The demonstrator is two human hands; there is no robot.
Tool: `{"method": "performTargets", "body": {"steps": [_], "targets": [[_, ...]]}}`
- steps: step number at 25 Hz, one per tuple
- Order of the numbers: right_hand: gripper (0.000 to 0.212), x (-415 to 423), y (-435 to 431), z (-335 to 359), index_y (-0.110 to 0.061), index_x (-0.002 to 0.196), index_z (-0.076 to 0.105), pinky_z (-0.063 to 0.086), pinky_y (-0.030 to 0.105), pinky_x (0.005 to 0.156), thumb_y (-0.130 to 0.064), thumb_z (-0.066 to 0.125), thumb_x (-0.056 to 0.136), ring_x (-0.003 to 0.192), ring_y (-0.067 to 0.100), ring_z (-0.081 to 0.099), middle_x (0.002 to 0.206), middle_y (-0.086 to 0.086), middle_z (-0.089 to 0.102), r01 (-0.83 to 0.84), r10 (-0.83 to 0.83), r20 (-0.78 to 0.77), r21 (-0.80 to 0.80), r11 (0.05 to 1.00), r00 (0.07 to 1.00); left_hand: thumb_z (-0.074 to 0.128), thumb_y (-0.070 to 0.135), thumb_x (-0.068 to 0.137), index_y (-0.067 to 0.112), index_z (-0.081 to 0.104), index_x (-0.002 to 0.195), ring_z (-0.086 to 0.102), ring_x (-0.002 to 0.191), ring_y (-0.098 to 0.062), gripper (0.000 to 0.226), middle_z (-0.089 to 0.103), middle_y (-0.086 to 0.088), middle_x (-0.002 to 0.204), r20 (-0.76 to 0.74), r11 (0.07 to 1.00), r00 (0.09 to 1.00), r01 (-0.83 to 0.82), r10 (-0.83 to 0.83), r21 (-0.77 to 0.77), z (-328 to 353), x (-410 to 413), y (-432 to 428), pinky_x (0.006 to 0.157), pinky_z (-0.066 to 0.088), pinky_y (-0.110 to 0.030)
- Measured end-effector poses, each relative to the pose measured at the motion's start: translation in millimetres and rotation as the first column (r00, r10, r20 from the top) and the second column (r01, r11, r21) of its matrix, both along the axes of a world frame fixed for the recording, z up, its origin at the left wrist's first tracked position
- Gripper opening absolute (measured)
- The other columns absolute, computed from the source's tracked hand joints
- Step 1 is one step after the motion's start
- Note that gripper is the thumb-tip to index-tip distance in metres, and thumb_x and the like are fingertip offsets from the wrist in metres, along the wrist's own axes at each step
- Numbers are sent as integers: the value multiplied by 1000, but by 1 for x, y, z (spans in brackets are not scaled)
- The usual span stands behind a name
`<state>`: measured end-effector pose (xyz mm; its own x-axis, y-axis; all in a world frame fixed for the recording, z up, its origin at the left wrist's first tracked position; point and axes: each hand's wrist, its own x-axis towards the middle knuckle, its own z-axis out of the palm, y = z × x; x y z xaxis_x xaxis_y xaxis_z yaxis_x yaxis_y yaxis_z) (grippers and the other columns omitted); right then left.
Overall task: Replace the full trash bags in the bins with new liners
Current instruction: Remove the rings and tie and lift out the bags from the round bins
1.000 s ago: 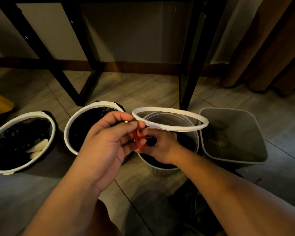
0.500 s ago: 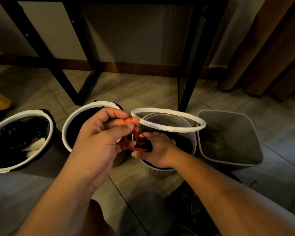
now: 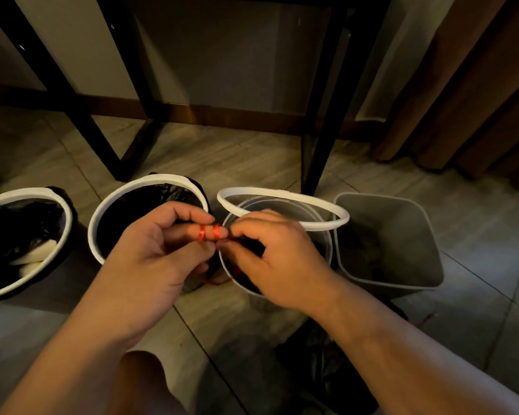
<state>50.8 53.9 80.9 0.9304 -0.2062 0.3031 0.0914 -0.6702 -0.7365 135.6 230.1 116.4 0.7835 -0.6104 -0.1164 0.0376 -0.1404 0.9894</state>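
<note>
The left hand (image 3: 162, 253) holds the red drawstring (image 3: 202, 233) looped round a finger and the right hand (image 3: 279, 262) pinches it; tugging hard could snap it.

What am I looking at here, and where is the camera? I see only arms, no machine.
No robot here: a person works with bare hands. The single picture comes from a camera worn on their head, looking down at the floor. The left hand has a red string wound round a fingertip; the right hand pinches the string beside it, over something dark, likely a bag. On the tiles stand four bins: a far-left round bin and a second round bin, both with black liners under white rims; a third round bin with a loose white ring tilted on top; and a grey rectangular bin with no liner visible. A black bag lies by the person's legs.
</note>
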Motion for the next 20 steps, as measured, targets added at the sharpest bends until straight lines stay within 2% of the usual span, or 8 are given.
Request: {"method": "performTargets", "body": {"steps": [2, 4, 6, 9, 11, 14, 17, 20], "targets": [[20, -3, -14, 8, -28, 94, 75, 52, 29, 73, -43, 63, 99, 83, 5, 64, 86, -8, 71, 134, -127, -80, 90, 987, 989, 76, 3, 89, 41, 66, 116, 73, 89, -4, 48, 79, 16, 97, 272, 960, 962, -73, -3, 269, -1, 7, 6, 80, 57, -30], [20, -5, -37, 13, -32, 92, 74, 53, 28, 69, -48, 63, 97, 76, 4, 68, 82, -10, 74, 290, -275, -95, 251, 923, 957, 78, 17, 87, 45, 62, 124, 66, 84, 11, 49, 74, 32, 89, 518, 848, 854, -243, -43, 471, 2, 16, 17, 76, 46, -16], [16, -7, -55, 16, -38, 92, 74, 55, 32, 65, -51, 65, 91, 69, 8, 71, 76, -8, 75, 378, -384, -58, 362, 852, 921, 77, 24, 87, 40, 69, 116, 57, 75, 17, 34, 72, 26, 77, 608, 766, 790, -342, -78, 544, 2, 24, 30, 70, 37, -9], [13, -11, -68, 15, -40, 93, 78, 56, 25, 60, -48, 69, 87, 67, 11, 73, 76, -4, 76, 386, -405, -57, 448, 806, 912, 73, 34, 90, 43, 73, 84, 62, 70, 3, 10, 71, 19, 71, 580, 767, 812, -331, -66, 549, -6, 33, 44, 64, 47, -22], [7, -12, -71, 15, -35, 93, 80, 58, 24, 60, -33, 75, 90, 67, 15, 74, 77, 2, 77, 367, -395, -59, 515, 774, 917, 73, 38, 92, 38, 78, 84, 68, 66, -10, 9, 74, 9, 70, 381, 867, 920, -262, 92, 424, -14, 36, 46, 65, 57, -34], [15, -12, -73, 16, -30, 91, 82, 60, 27, 63, -16, 78, 88, 70, 20, 76, 80, 8, 78, 344, -387, -62, 599, 723, 920, 82, 46, 82, 17, 76, 77, 65, 75, -14, 30, 69, -1, 74, -7, 979, 981, -193, 194, 62, -17, 33, 38, 69, 58, -31], [20, -11, -65, 22, -28, 90, 82, 61, 26, 63, -9, 80, 84, 72, 21, 77, 81, 10, 78, 257, -301, -43, 641, 723, 953, 86, 39, 78, 21, 73, 81, 69, 106, -19, 22, 75, -3, 104, -189, 936, 979, -138, 79, -323, -19, 27, 20, 97, 51, -42], [27, -8, -53, 27, -27, 87, 82, 60, 25, 63, 0, 81, 81, 69, 17, 75, 79, 7, 77, 109, -155, 14, 649, 753, 988, 71, 16, 87, 18, 70, 104, 69, 113, -29, 17, 75, -11, 113, -196, 908, 978, -25, -63, -419, -21, 19, -15, 100, 51, -47]]}}
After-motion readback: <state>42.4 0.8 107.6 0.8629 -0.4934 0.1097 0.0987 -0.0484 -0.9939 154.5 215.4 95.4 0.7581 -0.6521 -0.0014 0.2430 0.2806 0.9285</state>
